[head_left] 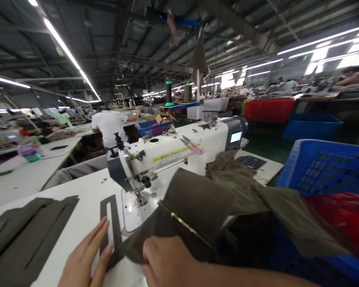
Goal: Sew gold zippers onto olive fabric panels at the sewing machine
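hands apart: left hand [83, 255] lies open on a dark strip [110, 211], right hand [167, 259] grips olive cloth [194, 203], a zip [185, 221] already along its fold, not yet under the sewing machine [167, 153] foot; cut panels [26, 235] lie on the table [62, 191].

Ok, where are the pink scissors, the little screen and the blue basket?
Pink-handled thread snips [196, 146]: head view, on the pink handle.
Sewing machine screen [236, 137]: head view, on the lit display.
Blue basket [326, 167]: head view, on its slotted side.
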`<state>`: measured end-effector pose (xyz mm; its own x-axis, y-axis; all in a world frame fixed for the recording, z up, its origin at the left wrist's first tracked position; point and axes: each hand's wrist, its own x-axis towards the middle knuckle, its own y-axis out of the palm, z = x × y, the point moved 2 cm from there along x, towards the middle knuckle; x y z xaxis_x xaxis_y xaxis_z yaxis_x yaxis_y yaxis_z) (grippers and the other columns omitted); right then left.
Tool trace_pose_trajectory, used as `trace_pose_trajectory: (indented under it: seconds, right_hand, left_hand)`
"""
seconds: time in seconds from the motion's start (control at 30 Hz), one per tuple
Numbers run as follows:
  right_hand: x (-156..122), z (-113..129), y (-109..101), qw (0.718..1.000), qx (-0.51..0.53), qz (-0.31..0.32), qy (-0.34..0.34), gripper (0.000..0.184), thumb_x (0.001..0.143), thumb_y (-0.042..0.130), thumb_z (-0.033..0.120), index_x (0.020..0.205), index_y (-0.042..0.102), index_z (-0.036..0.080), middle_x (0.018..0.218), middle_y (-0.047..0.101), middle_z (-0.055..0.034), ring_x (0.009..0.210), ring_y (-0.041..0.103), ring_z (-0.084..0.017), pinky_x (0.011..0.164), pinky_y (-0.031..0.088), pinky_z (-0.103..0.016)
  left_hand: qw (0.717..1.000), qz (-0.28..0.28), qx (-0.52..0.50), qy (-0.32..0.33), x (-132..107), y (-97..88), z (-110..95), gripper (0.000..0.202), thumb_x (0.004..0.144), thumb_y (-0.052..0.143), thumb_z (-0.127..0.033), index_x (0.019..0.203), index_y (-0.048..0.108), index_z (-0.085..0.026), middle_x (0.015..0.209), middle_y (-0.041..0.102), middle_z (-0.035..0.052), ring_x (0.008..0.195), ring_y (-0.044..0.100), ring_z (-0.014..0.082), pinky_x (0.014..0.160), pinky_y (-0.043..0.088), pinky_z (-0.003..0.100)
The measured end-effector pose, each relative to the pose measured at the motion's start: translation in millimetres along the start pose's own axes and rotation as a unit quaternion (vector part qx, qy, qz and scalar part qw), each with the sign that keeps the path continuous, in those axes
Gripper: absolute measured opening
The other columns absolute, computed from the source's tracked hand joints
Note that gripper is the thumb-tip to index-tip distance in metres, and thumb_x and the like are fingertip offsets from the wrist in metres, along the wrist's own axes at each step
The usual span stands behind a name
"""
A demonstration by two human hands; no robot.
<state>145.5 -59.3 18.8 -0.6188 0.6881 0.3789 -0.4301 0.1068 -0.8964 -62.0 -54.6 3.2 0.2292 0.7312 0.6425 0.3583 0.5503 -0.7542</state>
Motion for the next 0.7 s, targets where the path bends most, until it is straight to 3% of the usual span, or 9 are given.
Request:
trace_pose_trajectory:
  seconds: [0.07, 0.13, 0.17, 0.23, 0.27, 0.33, 0.4, 0.53, 0.7]
  right_hand:
    - [5, 23, 54, 0.999, -0.041, 0.005, -0.034, 0.028, 0.071, 0.063, 0.042, 0.069, 0.049, 0.018, 0.063, 0.057, -0.0020, 0.054, 0.055, -0.019, 0.044, 0.037, -0.028]
    - [-1, 37, 78, 0.995, -0.053, -0.051, -0.068, 0.030, 0.077, 0.058, 0.045, 0.064, 0.048, 0.019, 0.060, 0.055, -0.0015, 0.051, 0.053, -0.018, 0.041, 0.034, -0.028]
    - [-7, 39, 77, 0.991, -0.043, -0.085, -0.092, 0.032, 0.079, 0.056, 0.044, 0.062, 0.047, 0.019, 0.057, 0.053, -0.0005, 0.049, 0.050, -0.016, 0.040, 0.032, -0.027]
    - [-21, 33, 57, 0.982, 0.004, -0.139, -0.124, 0.031, 0.081, 0.055, 0.042, 0.061, 0.048, 0.019, 0.055, 0.051, 0.0013, 0.048, 0.047, -0.014, 0.040, 0.029, -0.027]
    - [-28, 25, 41, 0.981, 0.024, -0.161, -0.108, 0.029, 0.081, 0.056, 0.039, 0.061, 0.048, 0.019, 0.056, 0.051, 0.0010, 0.051, 0.047, -0.014, 0.043, 0.031, -0.027]
    - [-37, 3, 11, 0.988, 0.069, -0.138, -0.022, 0.011, 0.082, 0.053, 0.018, 0.070, 0.054, 0.018, 0.071, 0.056, -0.0012, 0.065, 0.051, -0.017, 0.058, 0.039, -0.029]
    - [-42, -18, -8, 0.985, 0.076, -0.149, 0.037, 0.013, 0.083, 0.048, 0.009, 0.078, 0.057, 0.018, 0.077, 0.056, -0.0030, 0.073, 0.051, -0.019, 0.066, 0.040, -0.032]
    - [-42, -46, -8, 0.983, 0.043, -0.163, 0.069, 0.013, 0.085, 0.048, 0.012, 0.087, 0.060, 0.017, 0.083, 0.055, -0.0053, 0.077, 0.050, -0.021, 0.069, 0.040, -0.034]
    - [-28, -64, 3, 0.987, 0.006, -0.123, 0.100, 0.010, 0.080, 0.055, 0.011, 0.080, 0.062, 0.018, 0.078, 0.053, -0.0048, 0.076, 0.048, -0.021, 0.066, 0.038, -0.034]
  left_hand:
    - [0.999, 0.016, 0.003, 0.027, 9, -15.0, -20, 0.047, 0.088, 0.039, -0.035, 0.135, 0.033, -0.037, 0.131, 0.049, -0.0006, 0.116, 0.049, 0.0239, 0.093, 0.046, 0.043]
    - [0.994, 0.057, -0.007, 0.091, 15, -18.9, -37, 0.043, 0.089, 0.039, -0.027, 0.131, 0.038, -0.033, 0.127, 0.053, 0.0006, 0.115, 0.050, 0.0215, 0.099, 0.041, 0.041]
    - [0.989, 0.079, -0.013, 0.126, 18, -17.2, -44, 0.041, 0.089, 0.039, -0.023, 0.129, 0.042, -0.031, 0.125, 0.054, 0.0016, 0.114, 0.051, 0.0208, 0.100, 0.038, 0.041]
    - [0.981, 0.109, -0.021, 0.158, 23, -9.4, -51, 0.038, 0.089, 0.035, -0.015, 0.123, 0.049, -0.026, 0.122, 0.056, 0.0046, 0.112, 0.052, 0.0206, 0.100, 0.037, 0.044]
    - [0.980, 0.124, -0.026, 0.157, 26, -4.5, -52, 0.038, 0.088, 0.034, -0.012, 0.119, 0.052, -0.024, 0.120, 0.057, 0.0059, 0.111, 0.053, 0.0208, 0.099, 0.037, 0.045]
    - [0.980, 0.143, -0.039, 0.135, 33, 4.1, -52, 0.037, 0.087, 0.034, -0.008, 0.112, 0.057, -0.022, 0.113, 0.060, 0.0071, 0.106, 0.054, 0.0209, 0.098, 0.036, 0.048]
    - [0.980, 0.148, -0.059, 0.115, 40, 9.0, -52, 0.033, 0.085, 0.038, -0.007, 0.103, 0.061, -0.023, 0.105, 0.061, 0.0059, 0.099, 0.056, 0.0204, 0.097, 0.036, 0.048]
    - [0.977, 0.163, -0.104, 0.094, 55, 13.1, -54, 0.023, 0.085, 0.046, -0.011, 0.090, 0.064, -0.023, 0.093, 0.061, 0.0038, 0.090, 0.056, 0.0195, 0.088, 0.042, 0.040]
    - [0.964, 0.209, -0.107, 0.125, 75, 26.7, -55, 0.024, 0.084, 0.049, -0.009, 0.097, 0.065, -0.022, 0.097, 0.062, 0.0042, 0.090, 0.056, 0.0193, 0.079, 0.041, 0.034]
